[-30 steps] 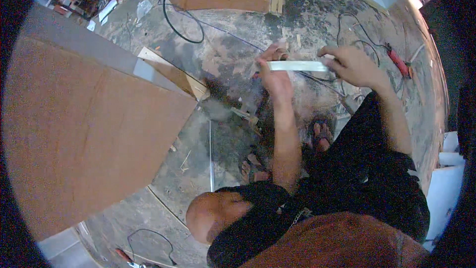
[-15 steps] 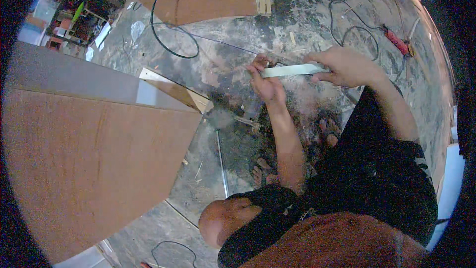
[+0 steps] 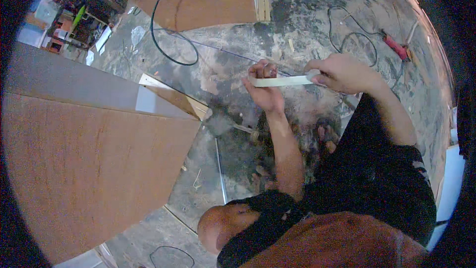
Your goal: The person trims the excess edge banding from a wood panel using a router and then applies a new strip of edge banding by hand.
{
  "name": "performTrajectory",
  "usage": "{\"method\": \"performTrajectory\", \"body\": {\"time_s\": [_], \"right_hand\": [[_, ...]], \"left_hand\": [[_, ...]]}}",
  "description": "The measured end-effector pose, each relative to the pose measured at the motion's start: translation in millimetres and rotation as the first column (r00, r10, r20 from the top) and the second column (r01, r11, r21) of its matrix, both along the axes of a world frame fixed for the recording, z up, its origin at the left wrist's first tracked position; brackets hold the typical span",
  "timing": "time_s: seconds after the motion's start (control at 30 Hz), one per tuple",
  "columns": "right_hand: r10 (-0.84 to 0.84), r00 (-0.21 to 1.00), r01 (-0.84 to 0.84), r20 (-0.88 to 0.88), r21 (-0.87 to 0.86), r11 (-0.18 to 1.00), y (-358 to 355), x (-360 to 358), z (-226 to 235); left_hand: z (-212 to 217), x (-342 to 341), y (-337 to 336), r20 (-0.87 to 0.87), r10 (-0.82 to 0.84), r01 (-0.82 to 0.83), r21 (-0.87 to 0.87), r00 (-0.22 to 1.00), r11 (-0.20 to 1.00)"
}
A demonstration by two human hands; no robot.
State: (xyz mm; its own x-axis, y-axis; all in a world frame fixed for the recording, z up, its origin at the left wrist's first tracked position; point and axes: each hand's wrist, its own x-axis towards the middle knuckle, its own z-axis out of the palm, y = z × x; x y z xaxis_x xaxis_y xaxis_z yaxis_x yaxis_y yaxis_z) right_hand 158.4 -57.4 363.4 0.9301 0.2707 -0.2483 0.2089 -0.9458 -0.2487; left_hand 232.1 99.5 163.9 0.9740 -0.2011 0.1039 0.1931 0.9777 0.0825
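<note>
The person sat low over the stained grey concrete floor [image 3: 218, 82], bare hands well apart, with a pale, flat, narrow strip [image 3: 287, 81] stretched between them in the air. The left hand [image 3: 267, 97], palm turned up, had its fingers curled around the strip's left end. The right hand [image 3: 344, 73] pinched the other end between thumb and fingers, just where the strip seemed to bend into a small curl (what it was made of, I couldn't tell from where I stood). It ran nearly level, tipped slightly up toward the right, above the black-clothed leg [image 3: 367, 139].

Off to the person's right lay a red handheld tool [image 3: 395, 47], its black cord looping over the concrete. Ahead and to the left, a thick black cable [image 3: 153, 27] hung in a big curve in front of a brown wooden panel [image 3: 218, 5]. A larger brown wooden panel [image 3: 99, 164] filled the left side, with a light wooden batten [image 3: 173, 95] near its far corner. Between that panel and the left forearm, a thin silvery rod [image 3: 220, 171] lay on the ground.
</note>
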Motion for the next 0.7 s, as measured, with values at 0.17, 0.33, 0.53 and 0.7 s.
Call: {"method": "performTrajectory", "body": {"time_s": [0.17, 0.33, 0.53, 0.7], "right_hand": [[-0.049, 0.999, 0.049, 0.012, 0.03, 0.998, 5, 1, 7], [-0.074, 0.996, 0.072, 0.055, 0.042, 0.997, 3, 4, 1], [-0.024, 0.999, 0.023, 0.021, 0.055, 0.998, 5, 5, 3], [-0.006, 1.0, 0.006, 0.0, 0.052, 0.999, 8, 6, 3]], "left_hand": [[11, -6, -4, -0.062, 0.01, -0.013, -0.057, 0.998, 0.998], [3, -1, -3, 0.082, -0.012, 0.012, 0.007, 0.997, 1.0], [-3, 2, -5, -0.07, 0.109, -0.091, 0.225, 0.992, 0.97], [-8, 4, -5, -0.089, 0.171, -0.129, 0.355, 0.981, 0.926]]}}
